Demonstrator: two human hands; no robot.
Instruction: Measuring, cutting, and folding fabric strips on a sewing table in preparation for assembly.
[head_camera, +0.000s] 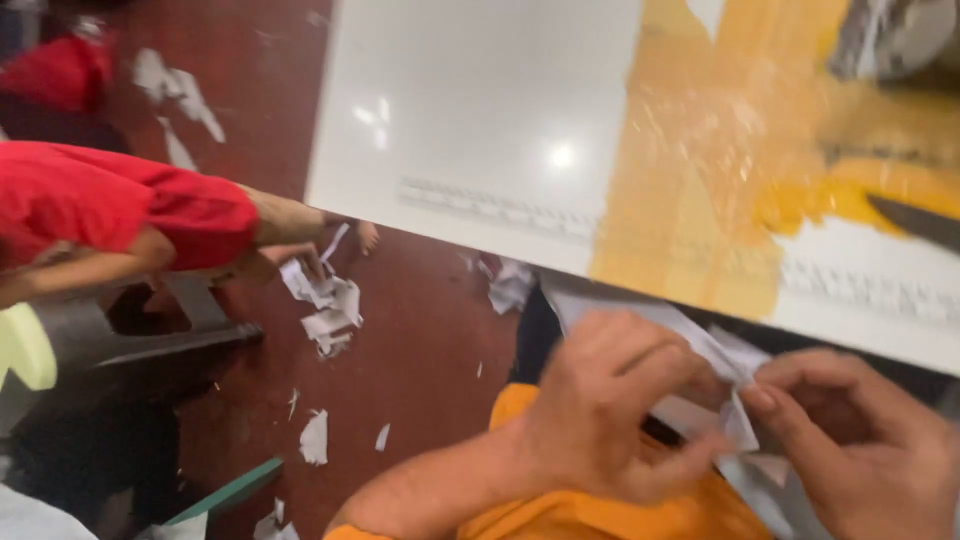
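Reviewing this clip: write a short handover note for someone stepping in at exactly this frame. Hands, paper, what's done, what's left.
Left hand and right hand: both pinch one white paper piece between them, below the white table edge.
Done: torn paper scraps lie scattered on the red floor.
Nearby: another person in a red sleeve is beside those scraps.
Left: the held piece looks still in one piece; blur hides any tear.

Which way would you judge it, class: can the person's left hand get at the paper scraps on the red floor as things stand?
Probably not now: the left hand is pinching the white paper with the right hand, and the paper scraps lie apart, lower left.
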